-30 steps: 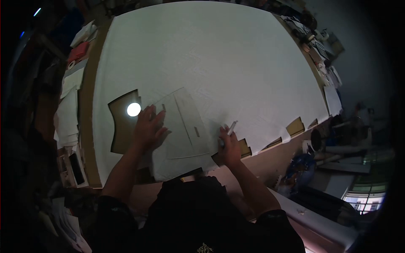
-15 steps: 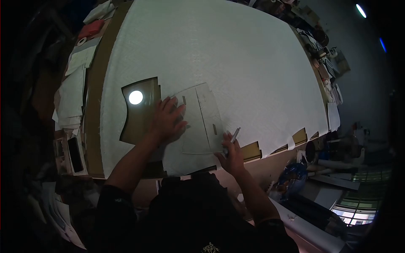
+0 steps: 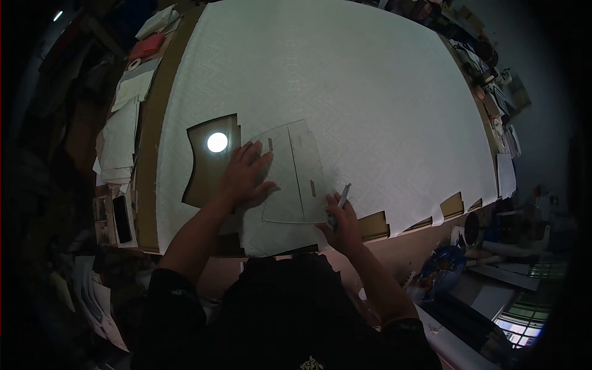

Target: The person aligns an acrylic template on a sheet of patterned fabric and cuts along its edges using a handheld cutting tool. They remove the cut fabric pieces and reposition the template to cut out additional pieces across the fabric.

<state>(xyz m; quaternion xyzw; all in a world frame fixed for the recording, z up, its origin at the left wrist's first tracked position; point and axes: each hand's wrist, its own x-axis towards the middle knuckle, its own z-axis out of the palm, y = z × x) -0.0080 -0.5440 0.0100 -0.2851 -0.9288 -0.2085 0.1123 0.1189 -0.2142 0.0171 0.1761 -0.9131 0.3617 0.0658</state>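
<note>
A clear template (image 3: 285,179) with a long centre line and two short slots lies flat on a white patterned sheet of material (image 3: 370,111). My left hand (image 3: 245,176) presses on the template's left side, its fingers spread. Close to the template's lower right corner, my right hand (image 3: 344,227) is closed round a slim silver pen-shaped tool (image 3: 345,196), which points up and away from me. Left of the template, a curved cut-out (image 3: 206,176) in the sheet bares the brown tabletop, where a round light is reflected.
Several more cut-outs (image 3: 374,224) run along the sheet's near edge. On the left side are stacked papers (image 3: 119,139), a red item (image 3: 147,47) and a dark phone-like object (image 3: 122,219). Tools and papers line the far right edge. A blue plastic bag (image 3: 445,262) lies below right.
The camera view has turned slightly, so the table appears shifted to the right. Both hands stay in nearly the same place at the template, and the right still grips the silver tool.
</note>
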